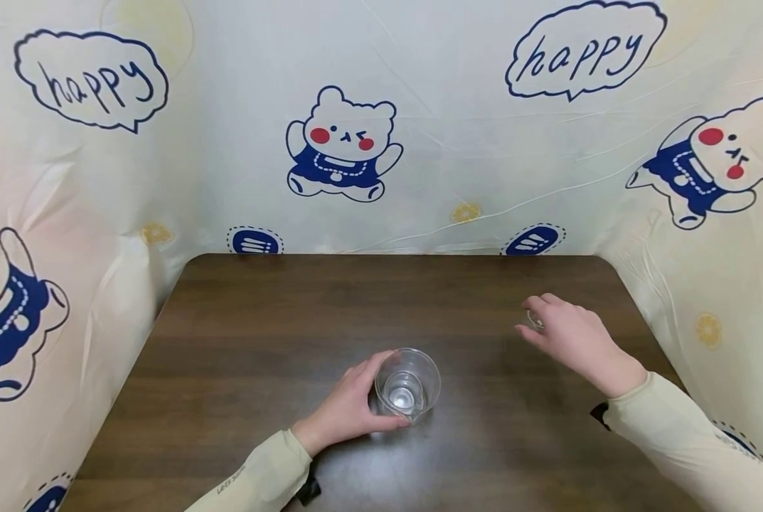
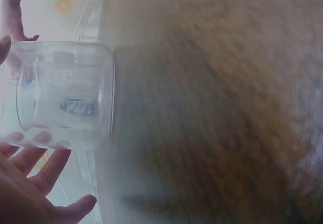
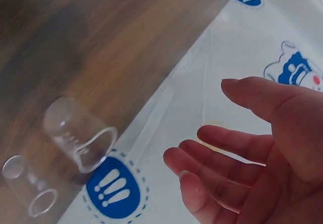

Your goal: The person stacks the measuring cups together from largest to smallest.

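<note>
My left hand grips a clear glass beaker, thumb on the near side and fingers round the far side. The beaker stands upright on the table, and a smaller glass beaker sits inside it. White markings show through the wall in the left wrist view. My right hand hovers over the right part of the table, fingers loosely bent and holding nothing. By its fingertips a small glass rim shows. In the right wrist view, a spouted beaker and a smaller glass vessel stand apart from this hand.
The brown wooden table has rounded far corners. A pale cloth printed with bears and "happy" bubbles hangs behind it and along both sides.
</note>
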The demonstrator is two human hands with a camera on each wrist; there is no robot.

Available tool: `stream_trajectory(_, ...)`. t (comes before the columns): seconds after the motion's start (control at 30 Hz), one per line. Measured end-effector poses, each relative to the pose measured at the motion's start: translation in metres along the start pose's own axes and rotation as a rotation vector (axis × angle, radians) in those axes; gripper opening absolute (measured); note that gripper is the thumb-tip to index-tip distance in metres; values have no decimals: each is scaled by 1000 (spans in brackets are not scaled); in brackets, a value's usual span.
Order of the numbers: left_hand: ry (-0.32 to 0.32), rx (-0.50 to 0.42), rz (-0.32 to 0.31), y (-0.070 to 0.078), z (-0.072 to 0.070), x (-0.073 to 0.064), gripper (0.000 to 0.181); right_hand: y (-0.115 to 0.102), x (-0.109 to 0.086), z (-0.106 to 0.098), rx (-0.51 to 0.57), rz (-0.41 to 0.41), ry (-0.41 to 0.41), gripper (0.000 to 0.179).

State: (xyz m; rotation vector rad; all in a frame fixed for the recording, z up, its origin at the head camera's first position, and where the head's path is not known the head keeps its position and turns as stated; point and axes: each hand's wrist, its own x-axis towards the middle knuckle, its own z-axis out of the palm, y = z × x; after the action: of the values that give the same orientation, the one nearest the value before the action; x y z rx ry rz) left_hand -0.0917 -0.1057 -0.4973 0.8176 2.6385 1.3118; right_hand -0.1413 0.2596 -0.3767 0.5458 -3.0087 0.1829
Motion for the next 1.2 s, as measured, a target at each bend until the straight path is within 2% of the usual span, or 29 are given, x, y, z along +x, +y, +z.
stream_trajectory(0.3,3,0,-12,1,2,-1,96,22,2,5,34,68,-48,33)
stream_trajectory(0.63,15,-2,-13,1,5,-1,96,38,6,13,33,86,-70,41)
stream_trajectory(1.2,0,-1,-25,2,3,-1,96,60,14,30,52,85,-130,52)
